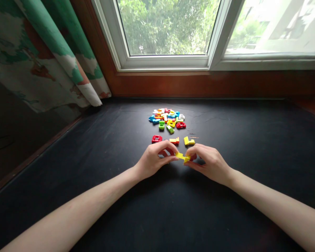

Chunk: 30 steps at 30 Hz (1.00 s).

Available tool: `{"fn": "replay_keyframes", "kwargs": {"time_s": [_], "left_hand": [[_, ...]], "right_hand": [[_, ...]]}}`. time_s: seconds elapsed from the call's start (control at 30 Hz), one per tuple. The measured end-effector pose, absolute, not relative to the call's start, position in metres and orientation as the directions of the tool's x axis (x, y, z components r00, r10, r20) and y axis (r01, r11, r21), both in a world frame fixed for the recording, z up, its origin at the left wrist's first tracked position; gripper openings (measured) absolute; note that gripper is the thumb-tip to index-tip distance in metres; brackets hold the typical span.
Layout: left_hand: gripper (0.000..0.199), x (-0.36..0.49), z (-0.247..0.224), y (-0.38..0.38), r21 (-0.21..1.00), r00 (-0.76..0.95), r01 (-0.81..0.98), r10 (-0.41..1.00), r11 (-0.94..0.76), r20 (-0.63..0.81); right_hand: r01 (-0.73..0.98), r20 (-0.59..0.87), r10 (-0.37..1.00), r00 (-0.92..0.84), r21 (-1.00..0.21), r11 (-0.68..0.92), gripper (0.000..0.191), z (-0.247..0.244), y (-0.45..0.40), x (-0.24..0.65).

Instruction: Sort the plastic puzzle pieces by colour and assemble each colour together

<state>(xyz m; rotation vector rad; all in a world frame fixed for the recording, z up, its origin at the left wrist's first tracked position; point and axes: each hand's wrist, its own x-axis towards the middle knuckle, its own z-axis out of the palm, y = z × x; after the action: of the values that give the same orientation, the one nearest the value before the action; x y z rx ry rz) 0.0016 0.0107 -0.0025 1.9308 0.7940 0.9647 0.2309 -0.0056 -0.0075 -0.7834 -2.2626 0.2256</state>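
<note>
A yellow plastic piece (182, 156) is held between my two hands above the black surface. The fingertips of my left hand (159, 157) pinch its left end. My right hand (208, 161) grips its right end, and a bit of red shows by those fingers. Just beyond my hands lie a red piece (156, 139), an orange and white piece (174, 140) and another yellow piece (189, 141). Whether the held yellow part is one piece or two joined ones is too small to tell.
Farther back on the black surface (115, 136) lies a pile of small coloured pieces (165, 117), with green, blue, red and white ones. A window (170, 63) stands behind it. A patterned curtain (60, 52) hangs at the left.
</note>
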Motion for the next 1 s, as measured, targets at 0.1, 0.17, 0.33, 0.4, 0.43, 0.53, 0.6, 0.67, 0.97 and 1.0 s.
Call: {"fn": "replay_keyframes", "kwargs": {"time_s": [0.1,0.17,0.33,0.4,0.43,0.53,0.6,0.67,0.97,1.0], "left_hand": [[0.018,0.0019,-0.0014,0.0105,0.868,0.518,0.149,0.785,-0.474,0.340],[0.016,0.0021,-0.0011,0.0103,0.864,0.517,0.136,0.779,-0.484,0.355],[0.016,0.0023,-0.0013,0.0098,0.860,0.511,0.139,0.780,-0.491,0.362],[0.018,0.0024,-0.0014,0.0098,0.858,0.513,0.139,0.777,-0.495,0.365],[0.018,0.0025,-0.0014,0.0098,0.857,0.515,0.139,0.775,-0.496,0.366],[0.019,0.0025,-0.0017,0.0101,0.855,0.525,0.133,0.768,-0.501,0.368],[0.019,0.0024,-0.0022,0.0105,0.852,0.528,0.125,0.761,-0.509,0.377],[0.018,0.0021,-0.0027,0.0109,0.847,0.529,0.119,0.755,-0.519,0.388],[0.012,0.0019,-0.0025,0.0106,0.840,0.543,0.102,0.737,-0.533,0.403],[0.012,0.0017,-0.0027,0.0103,0.841,0.543,0.100,0.738,-0.531,0.401]], "right_hand": [[0.466,0.578,0.602,-0.551,-0.385,0.797,0.011,-0.0076,-0.0057,0.2313],[0.469,0.577,0.606,-0.548,-0.388,0.793,0.012,-0.0073,-0.0059,0.2316],[0.481,0.560,0.615,-0.556,-0.387,0.787,0.017,-0.0051,-0.0070,0.2327],[0.493,0.548,0.623,-0.558,-0.385,0.780,0.017,-0.0040,-0.0075,0.2328],[0.498,0.545,0.626,-0.558,-0.384,0.778,0.017,-0.0035,-0.0077,0.2328],[0.505,0.541,0.633,-0.555,-0.385,0.772,0.015,-0.0029,-0.0082,0.2323],[0.517,0.533,0.642,-0.551,-0.387,0.764,0.015,-0.0033,-0.0083,0.2322],[0.532,0.519,0.657,-0.547,-0.390,0.751,0.016,-0.0042,-0.0082,0.2323],[0.542,0.499,0.669,-0.550,-0.396,0.741,0.018,-0.0057,-0.0084,0.2329],[0.540,0.501,0.667,-0.551,-0.396,0.743,0.018,-0.0056,-0.0087,0.2329]]}}
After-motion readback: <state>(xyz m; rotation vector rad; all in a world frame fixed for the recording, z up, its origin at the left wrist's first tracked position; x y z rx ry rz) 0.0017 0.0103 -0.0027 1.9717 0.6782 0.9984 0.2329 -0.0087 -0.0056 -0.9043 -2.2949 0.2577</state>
